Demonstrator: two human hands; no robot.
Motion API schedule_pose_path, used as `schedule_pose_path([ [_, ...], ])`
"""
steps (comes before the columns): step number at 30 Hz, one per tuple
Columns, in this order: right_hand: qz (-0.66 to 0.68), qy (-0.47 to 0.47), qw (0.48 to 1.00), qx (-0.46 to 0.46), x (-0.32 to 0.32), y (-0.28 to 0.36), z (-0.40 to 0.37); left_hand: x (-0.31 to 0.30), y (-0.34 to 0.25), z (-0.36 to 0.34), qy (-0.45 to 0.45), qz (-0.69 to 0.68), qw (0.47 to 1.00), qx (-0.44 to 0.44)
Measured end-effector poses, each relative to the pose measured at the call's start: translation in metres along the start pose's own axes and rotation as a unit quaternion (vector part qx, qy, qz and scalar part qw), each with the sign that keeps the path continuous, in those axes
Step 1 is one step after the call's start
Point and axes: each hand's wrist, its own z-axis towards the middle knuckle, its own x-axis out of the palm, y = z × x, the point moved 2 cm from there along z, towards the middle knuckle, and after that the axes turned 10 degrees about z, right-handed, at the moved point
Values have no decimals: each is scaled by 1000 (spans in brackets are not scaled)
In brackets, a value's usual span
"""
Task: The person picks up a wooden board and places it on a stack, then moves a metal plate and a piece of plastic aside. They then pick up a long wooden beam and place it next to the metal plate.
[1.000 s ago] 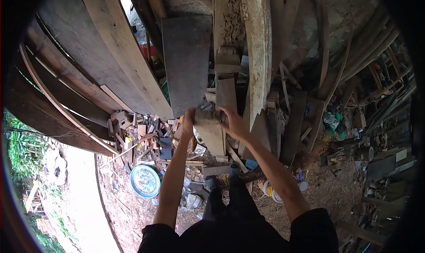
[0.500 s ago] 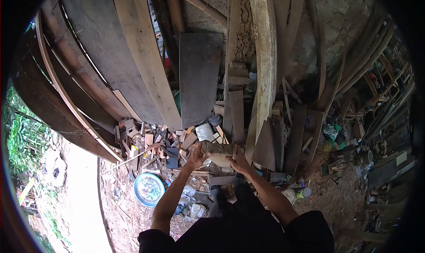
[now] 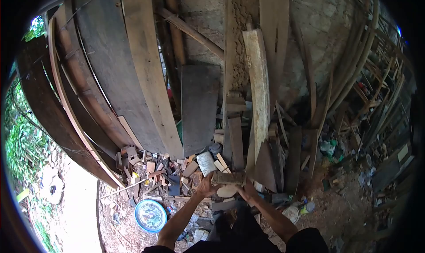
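Note:
A rough brown wooden block [image 3: 229,178] is held level in front of me, between both hands. My left hand [image 3: 207,186] grips its left end, fingers curled around the edge. At the opposite end my right hand [image 3: 249,193] closes on the lower right corner. A pale surface shows just under the block, between the hands. Behind it, a whitish rectangular piece [image 3: 206,163] lies among the wood offcuts [image 3: 190,168] on the ground.
Tall boards [image 3: 148,71] and a dark panel [image 3: 200,111] lean against the wall ahead. A weathered pale post [image 3: 257,85] stands right of centre. A blue-rimmed basin [image 3: 150,216] sits at lower left, and a round container [image 3: 291,214] at lower right. Scrap litters the ground.
My view has tilted upward, so the surroundings sit lower in the picture. Both hands still hold the block, which now shows a narrower upper face.

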Motion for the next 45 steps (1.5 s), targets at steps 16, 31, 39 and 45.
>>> schedule_pose_path([
  [16,123,-234,959,-100,-125,161,-31,-65,-215,75,-44,-222,972,68],
  [31,-45,-506,845,-169,-277,323,-336,98,-455,-75,13,-396,915,78],
  [39,-88,-600,791,-78,-328,301,-536,179,-644,-133,76,-468,873,117],
  [45,-119,-721,683,-14,-374,284,-623,258,-728,-173,136,-544,817,133],
])
